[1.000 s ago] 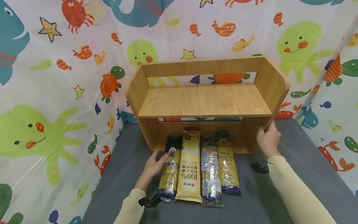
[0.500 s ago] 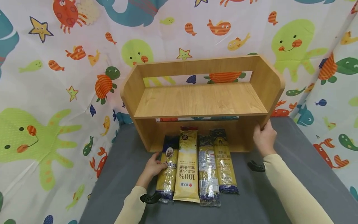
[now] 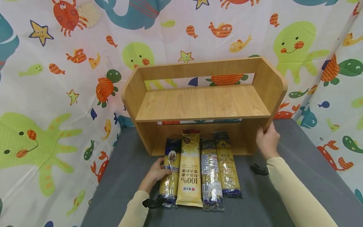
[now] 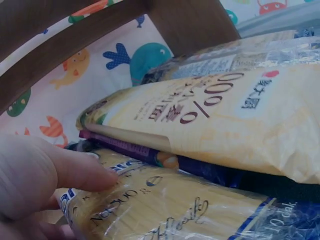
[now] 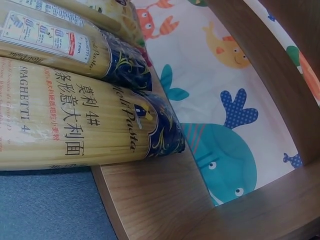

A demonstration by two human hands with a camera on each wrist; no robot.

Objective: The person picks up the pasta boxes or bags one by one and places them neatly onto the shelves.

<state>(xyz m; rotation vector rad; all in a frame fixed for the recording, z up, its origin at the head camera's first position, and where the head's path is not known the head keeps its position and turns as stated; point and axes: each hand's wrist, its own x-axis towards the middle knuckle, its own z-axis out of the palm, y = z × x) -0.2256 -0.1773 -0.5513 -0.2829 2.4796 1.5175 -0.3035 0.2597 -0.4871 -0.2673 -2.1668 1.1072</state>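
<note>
My left hand grips the left edge of a blue-and-yellow spaghetti pack, lying at the left end of a row. In the left wrist view the thumb presses on the clear wrap, with fingertips lower at the pack's side. My right hand holds the right side panel of a wooden shelf; part of its fingers is hidden by the panel. Beside the gripped pack lie a pale yellow pasta pack, a spaghetti pack with a white label and another spaghetti pack, their far ends inside the lower compartment.
Both shelf levels are framed by side panels, and the back has open slots. The packs' near ends stick out onto the grey tabletop. A white curtain printed with sea animals hangs behind and at both sides.
My left hand has moved from beside the leftmost spaghetti pack to a grip on its edge. The right hand stays on the shelf panel. The head view has shifted slightly.
</note>
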